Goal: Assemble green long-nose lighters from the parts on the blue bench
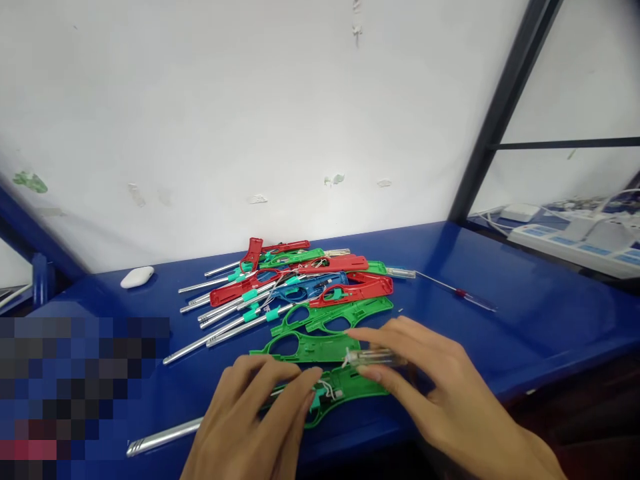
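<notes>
Near the table's front edge lies an open green lighter shell (363, 385) with white wires and a teal part inside, a metal tube (165, 437) reaching out to its left. My left hand (255, 413) is over the shell's left part, fingers bent and pressed around the teal part (315, 400). Between thumb and fingertips, my right hand (425, 380) pinches a clear cylinder (375, 358) with a white end, just above the shell. Behind it rests an empty-looking green half shell (320, 348).
Farther back is a pile of red (355, 291), green and blue lighter parts with metal tubes. A screwdriver (460, 292) lies right of it, a white case (137, 277) at the left. A black post (500, 113) and power strips (565, 243) stand at the right.
</notes>
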`<state>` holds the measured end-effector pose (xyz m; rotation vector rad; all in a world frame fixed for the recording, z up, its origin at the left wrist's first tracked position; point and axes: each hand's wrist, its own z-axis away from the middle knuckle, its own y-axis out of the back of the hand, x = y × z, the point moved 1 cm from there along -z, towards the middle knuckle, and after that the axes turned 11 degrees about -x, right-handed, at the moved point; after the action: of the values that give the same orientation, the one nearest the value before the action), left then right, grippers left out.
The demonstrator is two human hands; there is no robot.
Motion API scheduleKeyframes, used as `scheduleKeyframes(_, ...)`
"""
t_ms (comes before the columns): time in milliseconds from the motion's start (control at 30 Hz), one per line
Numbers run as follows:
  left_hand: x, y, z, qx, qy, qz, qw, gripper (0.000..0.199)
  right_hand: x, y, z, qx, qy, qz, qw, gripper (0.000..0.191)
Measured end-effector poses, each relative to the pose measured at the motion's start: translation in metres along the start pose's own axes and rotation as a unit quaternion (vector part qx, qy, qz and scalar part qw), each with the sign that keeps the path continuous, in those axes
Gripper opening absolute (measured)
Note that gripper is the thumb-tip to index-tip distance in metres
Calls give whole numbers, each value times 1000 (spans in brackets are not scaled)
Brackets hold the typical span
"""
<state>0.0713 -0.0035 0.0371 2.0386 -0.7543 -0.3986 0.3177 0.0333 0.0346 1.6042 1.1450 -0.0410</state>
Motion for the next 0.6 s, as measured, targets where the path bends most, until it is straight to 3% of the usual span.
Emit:
scheduleKeyframes(67, -7, -3, -7, -72, -8, -27, 997, 38, 2, -3, 1, -2, -1, -3, 1000, 28)
scheduleKeyframes(233, -17, -16, -22, -166, -8, -33, 986, 34, 7, -10, 3, -37, 6, -38, 999, 11)
scheduleKeyframes(433, -22, -16, -37, -315, -28, -36, 948, 23, 11, -15, 7, -7, 26, -42, 999, 10)
scheduleKeyframes(600, -14, -15, -48, -371, -32, -74, 925, 14, 13, -16, 7, 2, 35, -18, 999, 13)
